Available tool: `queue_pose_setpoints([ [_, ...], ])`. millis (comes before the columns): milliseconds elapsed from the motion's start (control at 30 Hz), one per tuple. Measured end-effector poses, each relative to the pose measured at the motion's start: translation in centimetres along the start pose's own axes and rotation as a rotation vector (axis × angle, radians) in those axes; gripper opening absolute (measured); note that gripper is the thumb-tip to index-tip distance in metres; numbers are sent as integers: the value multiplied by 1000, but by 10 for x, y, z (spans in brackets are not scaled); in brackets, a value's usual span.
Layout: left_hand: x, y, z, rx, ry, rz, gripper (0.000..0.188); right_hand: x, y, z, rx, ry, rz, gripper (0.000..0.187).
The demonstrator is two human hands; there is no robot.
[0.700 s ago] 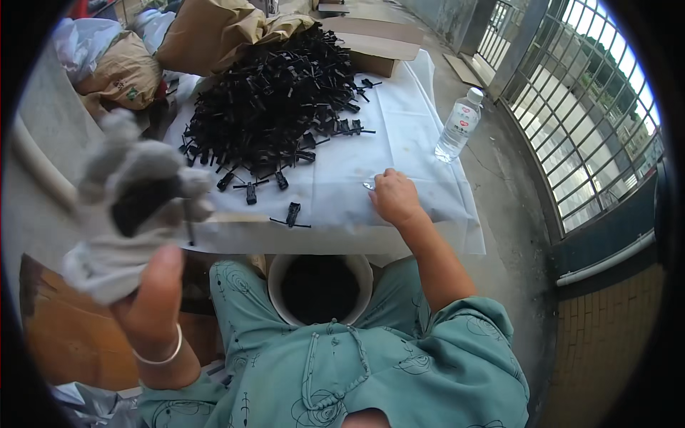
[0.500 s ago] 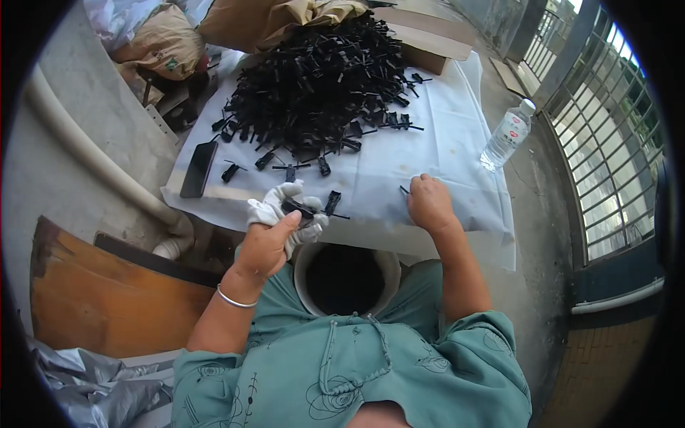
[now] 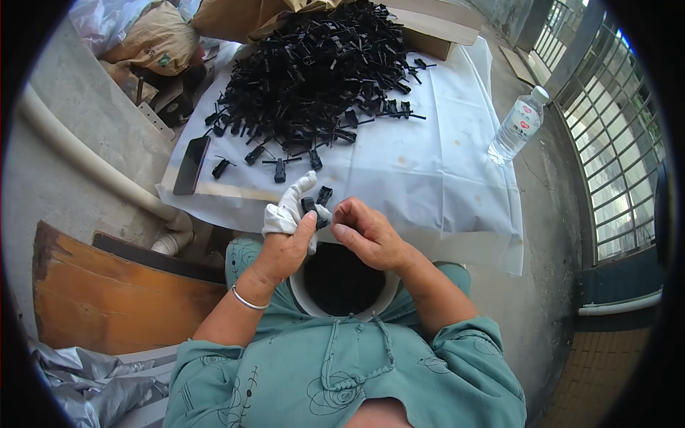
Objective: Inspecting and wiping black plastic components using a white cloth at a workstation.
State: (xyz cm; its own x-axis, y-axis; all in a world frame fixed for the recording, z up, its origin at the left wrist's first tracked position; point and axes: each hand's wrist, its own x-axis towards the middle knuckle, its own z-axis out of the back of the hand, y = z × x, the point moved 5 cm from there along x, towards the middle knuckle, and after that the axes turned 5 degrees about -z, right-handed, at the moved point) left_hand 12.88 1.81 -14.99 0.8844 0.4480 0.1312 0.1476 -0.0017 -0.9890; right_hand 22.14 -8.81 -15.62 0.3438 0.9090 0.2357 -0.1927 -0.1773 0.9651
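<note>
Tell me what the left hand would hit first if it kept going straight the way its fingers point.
Probably the loose black clip lying alone on the white sheet, ahead of the left hand and its small black part; the big black pile lies beyond. Depth is hard to judge.

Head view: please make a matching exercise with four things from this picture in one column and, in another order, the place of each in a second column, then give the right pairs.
Things:
1. clear plastic water bottle
2. flat dark phone
3. round white bucket
4. big heap of small black plastic parts

Places:
A. at the left edge of the white sheet
B. between the person's knees, below both hands
C. on the ground beside the right edge of the sheet
D. on the far middle of the sheet

Pairs: 1-C, 2-A, 3-B, 4-D
</note>
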Motion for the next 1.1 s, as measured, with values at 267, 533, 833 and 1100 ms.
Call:
queue_pose_setpoints([
  [267,-2,4,-12,263,2,-410,34,-9,15,7,-217,-149,138,13],
  [533,-18,0,-23,110,217,-135,35,-11,-5,0,-158,-227,-129,15],
  [833,-18,5,-7,24,-27,-197,36,-16,-2,-5,95,103,-357,21],
  [1100,-21,9,-11,117,96,-97,39,-10,0,-6,-169,73,-136,24],
])
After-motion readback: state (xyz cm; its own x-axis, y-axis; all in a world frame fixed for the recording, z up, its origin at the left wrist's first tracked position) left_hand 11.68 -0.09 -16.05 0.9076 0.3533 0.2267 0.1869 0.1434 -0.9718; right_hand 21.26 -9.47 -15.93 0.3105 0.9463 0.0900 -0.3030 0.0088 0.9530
